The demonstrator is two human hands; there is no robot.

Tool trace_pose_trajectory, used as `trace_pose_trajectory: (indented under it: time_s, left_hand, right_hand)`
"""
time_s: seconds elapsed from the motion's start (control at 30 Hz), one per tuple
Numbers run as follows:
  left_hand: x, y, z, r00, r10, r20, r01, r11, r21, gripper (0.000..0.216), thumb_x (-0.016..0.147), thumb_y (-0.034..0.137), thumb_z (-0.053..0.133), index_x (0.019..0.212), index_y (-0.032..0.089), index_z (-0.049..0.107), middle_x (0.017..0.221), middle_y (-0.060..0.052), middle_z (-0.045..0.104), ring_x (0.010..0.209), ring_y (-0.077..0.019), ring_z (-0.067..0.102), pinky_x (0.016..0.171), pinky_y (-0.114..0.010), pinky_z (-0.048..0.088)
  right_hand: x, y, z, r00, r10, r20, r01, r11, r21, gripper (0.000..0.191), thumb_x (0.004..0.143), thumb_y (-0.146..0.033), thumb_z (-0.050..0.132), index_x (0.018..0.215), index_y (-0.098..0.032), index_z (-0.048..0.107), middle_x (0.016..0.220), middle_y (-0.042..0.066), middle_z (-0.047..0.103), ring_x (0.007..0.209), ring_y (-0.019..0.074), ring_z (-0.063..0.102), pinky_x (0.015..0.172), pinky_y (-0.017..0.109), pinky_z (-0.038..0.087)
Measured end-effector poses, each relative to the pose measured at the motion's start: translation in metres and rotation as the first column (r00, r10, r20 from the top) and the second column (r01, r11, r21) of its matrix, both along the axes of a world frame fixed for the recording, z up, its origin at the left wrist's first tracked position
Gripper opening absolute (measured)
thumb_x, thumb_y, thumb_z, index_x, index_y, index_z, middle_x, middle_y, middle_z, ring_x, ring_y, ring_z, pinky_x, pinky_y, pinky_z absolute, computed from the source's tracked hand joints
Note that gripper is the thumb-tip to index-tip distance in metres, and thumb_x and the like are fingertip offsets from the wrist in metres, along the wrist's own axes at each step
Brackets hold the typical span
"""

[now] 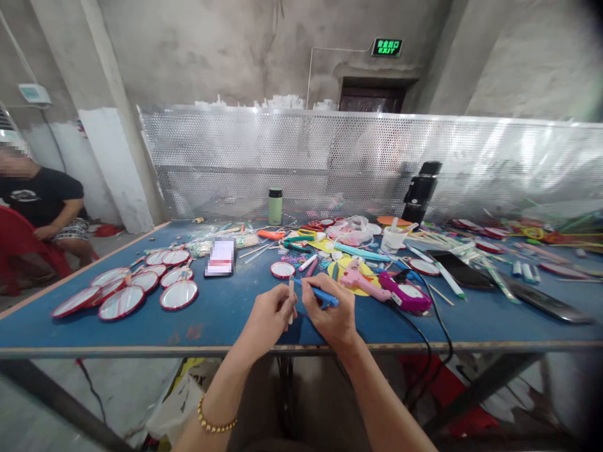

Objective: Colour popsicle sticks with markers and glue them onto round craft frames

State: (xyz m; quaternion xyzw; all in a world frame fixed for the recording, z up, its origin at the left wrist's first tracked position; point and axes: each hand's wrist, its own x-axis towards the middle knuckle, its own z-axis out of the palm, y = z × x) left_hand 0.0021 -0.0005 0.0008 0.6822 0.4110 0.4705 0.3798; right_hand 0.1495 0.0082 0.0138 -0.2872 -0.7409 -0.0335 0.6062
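Pinched upright in my left hand (273, 312) is a flat wooden craft stick (291, 292). My right hand (332, 311) grips a blue marker pen (325, 296) like a writing tool, its tip pointing left close to the stick. Whether the tip touches the wood I cannot tell. Just beyond my hands lies a small round mirror with a red rim (282, 270). A white and pink marker (307, 263) rests beside it. To the right are a pink glue gun (362, 280) and a purple device (405, 292) with a black cable.
Several red-rimmed round discs (122, 302) spread over the left of the blue table (207, 336). A phone (220, 257), green bottle (275, 207), white cup (392, 239) and black flask (421, 191) stand or lie farther back. Dark phones (461, 269) lie right. A person (42, 201) sits at far left.
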Motion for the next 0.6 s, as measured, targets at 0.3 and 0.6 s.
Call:
trace_pose_trajectory:
  time_s: [0.3, 0.6]
  left_hand:
    - [-0.0008, -0.0023, 0.0016, 1.0, 0.003, -0.009, -0.003, 1.0, 0.004, 0.022, 0.09, 0.029, 0.047, 0.071, 0.02, 0.052, 0.058, 0.005, 0.056, 0.046, -0.0091, 0.049, 0.05, -0.02, 0.039]
    - [-0.0005, -0.0013, 0.0002, 1.0, 0.004, -0.012, -0.004, 1.0, -0.001, 0.022, 0.092, 0.031, 0.048, 0.073, 0.02, 0.053, 0.059, 0.004, 0.056, 0.045, -0.0093, 0.049, 0.049, -0.02, 0.039]
  right_hand:
    - [0.0003, 0.001, -0.0013, 1.0, -0.008, 0.012, 0.008, 1.0, 0.007, 0.01, 0.088, -0.014, 0.058, 0.082, -0.02, 0.062, 0.067, -0.002, 0.058, 0.055, 0.0102, 0.049, 0.056, 0.024, 0.044]
    - [0.0007, -0.0005, -0.0013, 1.0, -0.023, 0.002, 0.023, 1.0, 0.012, 0.011, 0.088, -0.014, 0.058, 0.08, -0.02, 0.062, 0.065, -0.002, 0.058, 0.053, 0.0095, 0.048, 0.055, 0.024, 0.042]
